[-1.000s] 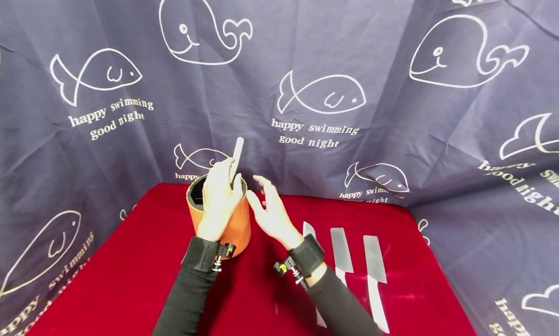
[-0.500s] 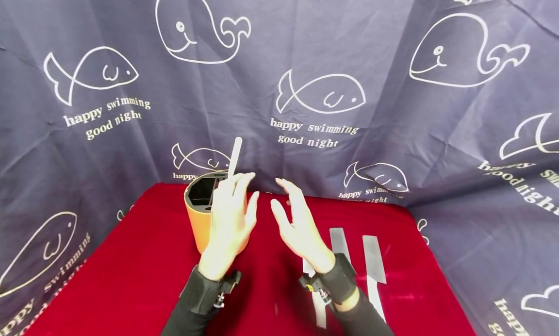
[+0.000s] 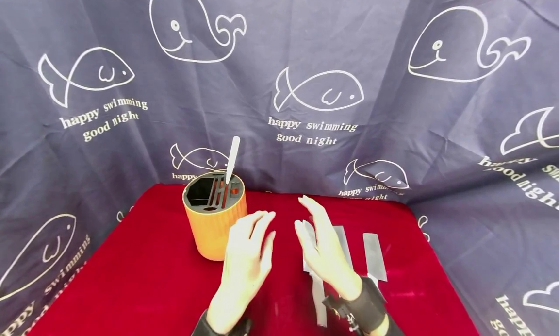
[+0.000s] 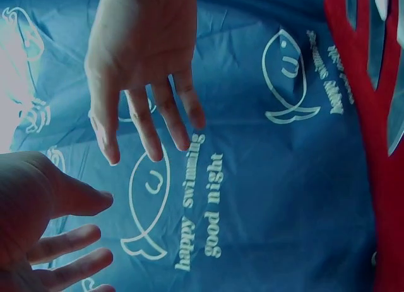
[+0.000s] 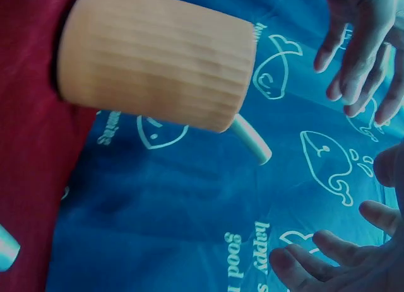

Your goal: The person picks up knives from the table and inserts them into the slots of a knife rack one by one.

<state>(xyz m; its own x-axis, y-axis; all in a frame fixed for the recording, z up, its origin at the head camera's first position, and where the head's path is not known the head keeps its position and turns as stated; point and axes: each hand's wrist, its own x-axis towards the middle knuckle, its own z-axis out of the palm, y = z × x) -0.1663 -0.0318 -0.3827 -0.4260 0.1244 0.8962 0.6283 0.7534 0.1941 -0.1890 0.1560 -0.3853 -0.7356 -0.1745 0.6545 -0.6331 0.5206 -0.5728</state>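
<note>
Knife holder (image 3: 216,234), slots (image 3: 224,196) in head view only

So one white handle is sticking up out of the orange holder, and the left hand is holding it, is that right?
Not quite: the left hand isn't holding it. The head view shows that hand open, apart from the white handle, which does stick up out of the orange holder.

A round orange knife holder (image 3: 213,229) stands upright at 8 o'clock, a white-handled knife (image 3: 233,157) rising from its dark slotted top with the handle tilted between 12 and 1. Between 3 and 4 o'clock from it lie three more — a left knife (image 3: 319,299), a middle knife (image 3: 344,239), both partly hidden, and a broad-bladed right knife (image 3: 374,256) — tips towards 12.
</note>
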